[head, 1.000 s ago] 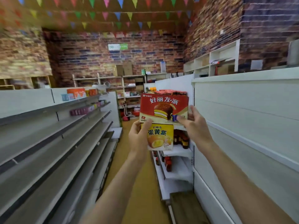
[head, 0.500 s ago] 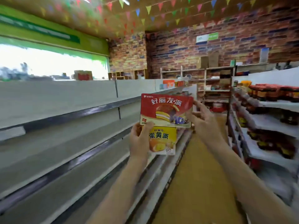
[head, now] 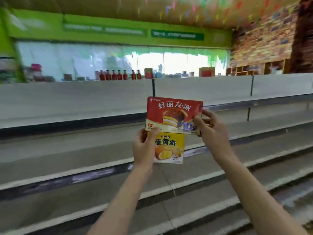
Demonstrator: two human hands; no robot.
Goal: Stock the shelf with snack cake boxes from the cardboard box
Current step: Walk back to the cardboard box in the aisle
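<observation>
I hold two snack cake boxes up in front of a bare grey shelf unit (head: pixel 84 146). The red box (head: pixel 172 114) is on top, gripped at its right end by my right hand (head: pixel 211 129). Below it sits the yellow box (head: pixel 171 146), with my left hand (head: pixel 144 146) curled round its left edge and the thumb reaching the red box's lower left corner. Both boxes face me, upright, the red one slightly tilted. The cardboard box is not in view.
The grey shelves (head: pixel 220 175) run in several tiers across the whole view. Dark red bottles (head: pixel 118 75) and small boxes (head: pixel 206 72) show above the unit's top edge, before a bright window. A brick wall (head: pixel 264 48) with wooden cubbies stands at the right.
The view has swung left from down the aisle to face the grey shelves squarely. Both hands keep the same hold on the two boxes, which stay in the centre.
</observation>
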